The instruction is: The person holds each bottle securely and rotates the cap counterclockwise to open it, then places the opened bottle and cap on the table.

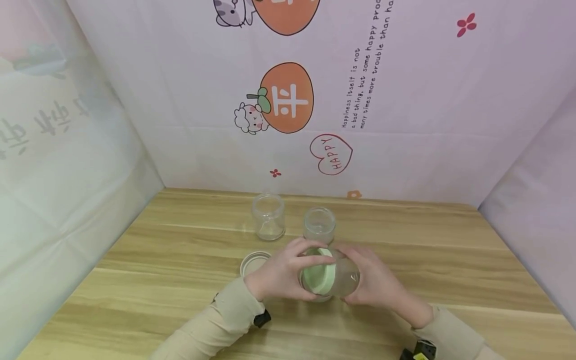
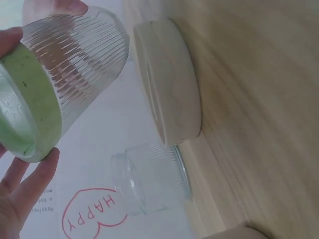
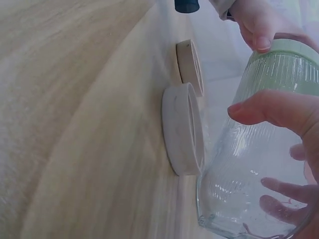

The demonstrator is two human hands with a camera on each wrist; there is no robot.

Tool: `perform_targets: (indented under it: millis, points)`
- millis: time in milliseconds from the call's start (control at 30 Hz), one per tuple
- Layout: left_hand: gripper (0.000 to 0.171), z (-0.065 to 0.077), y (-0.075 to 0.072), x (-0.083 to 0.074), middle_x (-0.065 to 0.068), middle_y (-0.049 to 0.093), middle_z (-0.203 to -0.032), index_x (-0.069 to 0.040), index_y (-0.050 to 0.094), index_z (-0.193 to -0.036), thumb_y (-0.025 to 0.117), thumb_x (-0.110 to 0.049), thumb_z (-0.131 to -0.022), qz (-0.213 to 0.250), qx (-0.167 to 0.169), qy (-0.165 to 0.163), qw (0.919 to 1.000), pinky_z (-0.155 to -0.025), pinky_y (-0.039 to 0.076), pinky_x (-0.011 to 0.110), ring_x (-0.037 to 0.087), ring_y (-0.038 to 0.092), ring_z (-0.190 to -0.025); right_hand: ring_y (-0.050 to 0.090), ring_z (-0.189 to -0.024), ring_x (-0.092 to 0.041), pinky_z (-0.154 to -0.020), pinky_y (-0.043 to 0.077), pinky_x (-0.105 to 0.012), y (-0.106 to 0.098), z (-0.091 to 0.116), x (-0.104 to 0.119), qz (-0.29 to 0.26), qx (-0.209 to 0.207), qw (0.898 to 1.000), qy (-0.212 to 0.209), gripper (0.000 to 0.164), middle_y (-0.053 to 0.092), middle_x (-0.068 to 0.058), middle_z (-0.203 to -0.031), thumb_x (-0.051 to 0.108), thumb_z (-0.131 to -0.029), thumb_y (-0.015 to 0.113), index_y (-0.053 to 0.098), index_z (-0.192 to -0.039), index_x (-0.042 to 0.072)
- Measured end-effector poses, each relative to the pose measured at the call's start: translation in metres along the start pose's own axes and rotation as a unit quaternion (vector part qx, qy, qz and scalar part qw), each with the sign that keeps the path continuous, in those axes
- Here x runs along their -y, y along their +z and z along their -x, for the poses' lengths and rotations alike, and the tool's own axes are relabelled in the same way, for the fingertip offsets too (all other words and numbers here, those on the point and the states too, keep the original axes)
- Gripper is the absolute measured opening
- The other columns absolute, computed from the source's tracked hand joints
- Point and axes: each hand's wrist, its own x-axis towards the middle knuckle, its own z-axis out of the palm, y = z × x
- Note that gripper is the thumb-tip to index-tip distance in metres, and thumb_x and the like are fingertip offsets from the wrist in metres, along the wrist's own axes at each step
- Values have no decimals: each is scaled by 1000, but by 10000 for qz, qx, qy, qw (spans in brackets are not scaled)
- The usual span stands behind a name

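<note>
Gripping the green lid (image 1: 328, 280), the left hand (image 1: 282, 271) curls around one end of a tilted clear jar (image 1: 345, 279); the right hand (image 1: 379, 280) clasps its glass body. Between both hands, the jar is held above the desk (image 1: 450, 250), with two other glass jars (image 1: 270, 227) standing nearer the far edge.

A curtained-off space is indicated: the wood-grain tabletop (image 1: 468, 270) is enclosed on three sides by pale hangings (image 1: 400, 160).
</note>
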Motion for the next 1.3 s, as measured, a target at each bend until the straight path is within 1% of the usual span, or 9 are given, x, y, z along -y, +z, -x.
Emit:
perform_targets:
  millis: [200, 300, 467, 600, 700, 900, 1000, 1100, 1300]
  points:
    - [70, 1, -1, -4, 5, 56, -125, -23, 64, -120, 88, -39, -56, -177, -145, 6, 9997, -89, 49, 24, 17, 53, -107, 55, -105, -26, -82, 50, -49, 2, 2, 1, -9, -143, 9998, -139, 98, 63, -2, -116, 16, -36, 91, 53, -127, 13]
    - [70, 2, -2, -7, 5, 55, -126, -23, 65, -119, 88, -35, -54, -106, -154, -155, 9997, -89, 49, 25, 17, 53, -108, 56, -104, -25, -81, 50, -49, 2, 2, 1, 39, -180, 9998, -127, 99, 64, -1, -115, 16, -36, 90, 53, -128, 14]
    - [69, 5, 0, -12, 6, 55, -127, -22, 65, -118, 90, -31, -54, 190, -63, -474, 9987, -92, 49, 28, 20, 52, -113, 57, -103, -24, -83, 50, -51, 3, 4, 1, 135, -228, 9994, -234, 101, 64, -2, -115, 17, -34, 91, 53, -128, 12]
    - [69, 5, 0, -13, 6, 55, -128, -22, 65, -118, 90, -29, -55, 345, -50, -599, 9976, -92, 49, 30, 21, 52, -114, 58, -101, -23, -82, 50, -49, 3, 6, 1, 170, -272, 9991, -264, 101, 65, -2, -114, 18, -34, 91, 54, -128, 10]
    - [70, 5, 0, -14, 7, 55, -127, -21, 64, -119, 90, -29, -54, 399, -96, -691, 9968, -93, 49, 32, 22, 52, -114, 58, -99, -22, -79, 51, -46, 5, 6, 0, 286, -437, 9980, -345, 99, 66, -2, -111, 20, -34, 91, 55, -126, 11]
    - [73, 2, 0, -13, 7, 55, -126, -19, 63, -122, 91, -30, -55, 595, -191, -1034, 9927, -92, 50, 36, 23, 52, -115, 57, -99, -29, -75, 53, -50, 8, 4, 0, 470, -754, 9951, -439, 95, 64, -9, -110, 21, -36, 92, 55, -123, 12]
    - [74, 3, 1, -12, 9, 56, -126, -19, 62, -122, 91, -30, -55, 706, -160, -1288, 9890, -91, 50, 34, 22, 53, -114, 57, -100, -31, -75, 53, -51, 9, 4, 0, 494, -779, 9951, -359, 95, 63, -10, -110, 22, -37, 93, 55, -123, 13]
    - [75, 4, 3, -13, 8, 55, -125, -20, 61, -124, 91, -29, -56, 886, -122, -1620, 9827, -87, 51, 29, 20, 53, -113, 57, -100, -32, -76, 53, -51, 11, 3, 0, 575, -803, 9946, -312, 94, 63, -11, -110, 23, -37, 93, 55, -123, 12]
    - [77, 3, 3, -13, 4, 53, -123, -18, 56, -130, 89, -23, -61, 1643, -99, -2153, 9626, -76, 52, 16, 17, 53, -110, 56, -99, -31, -75, 54, -49, 13, 3, 1, 667, -950, 9929, -278, 95, 63, -11, -109, 22, -36, 93, 57, -123, 8]
